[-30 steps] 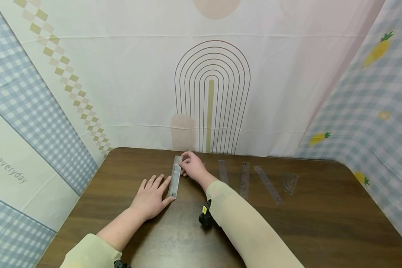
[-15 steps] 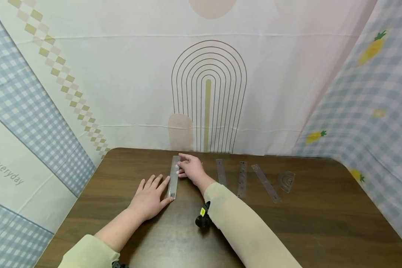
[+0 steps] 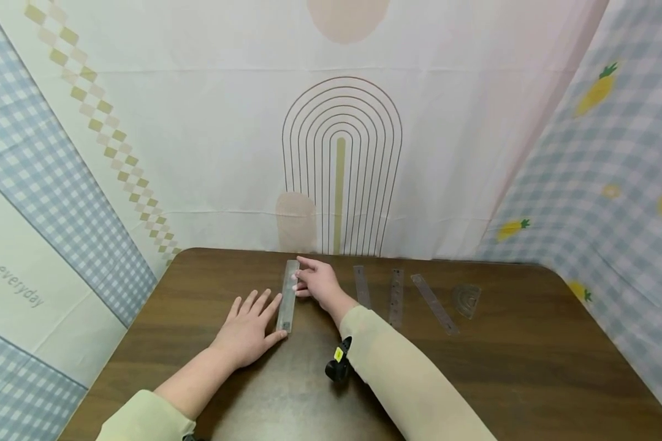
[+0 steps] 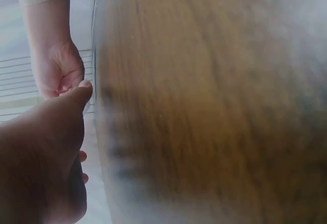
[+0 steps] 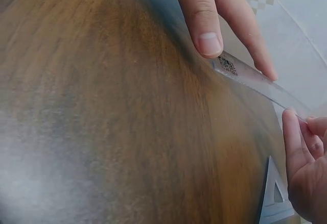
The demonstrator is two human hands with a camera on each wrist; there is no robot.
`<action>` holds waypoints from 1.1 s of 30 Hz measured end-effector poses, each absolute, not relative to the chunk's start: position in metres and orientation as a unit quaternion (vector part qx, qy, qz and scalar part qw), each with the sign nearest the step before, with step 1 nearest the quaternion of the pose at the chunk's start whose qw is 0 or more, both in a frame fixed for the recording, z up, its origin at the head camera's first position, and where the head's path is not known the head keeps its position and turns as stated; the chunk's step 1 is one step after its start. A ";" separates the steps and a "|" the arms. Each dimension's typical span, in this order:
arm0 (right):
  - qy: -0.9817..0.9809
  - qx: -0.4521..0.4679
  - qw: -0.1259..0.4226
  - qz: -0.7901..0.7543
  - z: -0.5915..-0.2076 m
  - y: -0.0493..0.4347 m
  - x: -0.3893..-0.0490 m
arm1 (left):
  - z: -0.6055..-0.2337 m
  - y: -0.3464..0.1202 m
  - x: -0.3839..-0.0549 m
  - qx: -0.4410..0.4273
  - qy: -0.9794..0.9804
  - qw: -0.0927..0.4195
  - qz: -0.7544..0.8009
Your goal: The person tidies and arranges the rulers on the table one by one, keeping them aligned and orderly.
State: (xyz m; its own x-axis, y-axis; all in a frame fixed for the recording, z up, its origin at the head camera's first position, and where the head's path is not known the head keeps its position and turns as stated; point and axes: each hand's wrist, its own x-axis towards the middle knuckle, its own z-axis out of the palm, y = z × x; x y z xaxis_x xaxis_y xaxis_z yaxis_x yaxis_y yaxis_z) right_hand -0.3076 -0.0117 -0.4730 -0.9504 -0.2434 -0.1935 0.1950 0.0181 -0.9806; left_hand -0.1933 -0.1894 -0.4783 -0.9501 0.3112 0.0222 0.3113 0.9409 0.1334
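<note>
A clear straight ruler (image 3: 288, 297) lies lengthwise on the wooden table between both hands, a black square code printed at its near end. My left hand (image 3: 246, 331) rests flat with fingers spread, its forefinger at the ruler's left edge and its thumb at the near end. My right hand (image 3: 320, 283) holds the ruler's right edge close to its far end, with bent fingers and forefinger reaching toward the far corner. In the right wrist view, a clear set square (image 5: 276, 198) lies beside the right hand (image 5: 309, 175); the right hand and arm hide it in the head view.
To the right lie a narrow clear ruler (image 3: 362, 286) partly behind the right sleeve, a second ruler with holes (image 3: 396, 297), a slanted third ruler (image 3: 434, 304) and a clear protractor (image 3: 466, 301). A patterned cloth (image 3: 232, 141) hangs behind the table's far edge.
My right forefinger has straightened toward the ruler's far end, and the bright sheen on the ruler has faded. My left hand stays in place; the head view has shifted slightly.
</note>
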 end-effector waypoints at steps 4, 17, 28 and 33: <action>0.693 -0.016 0.156 -0.704 -0.475 -0.009 -0.302 | -0.477 -0.189 -0.190 -0.168 -0.984 -0.001 -0.062; 0.680 -0.010 0.156 -0.717 -0.477 -0.001 -0.285 | -0.475 -0.189 -0.179 -0.199 -0.978 0.022 -0.063; 0.675 -0.015 0.154 -0.721 -0.475 0.010 -0.262 | -0.473 -0.184 -0.162 -0.207 -0.976 0.018 -0.058; 0.673 -0.017 0.158 -0.723 -0.474 0.013 -0.248 | -0.471 -0.184 -0.152 -0.217 -0.975 0.022 -0.053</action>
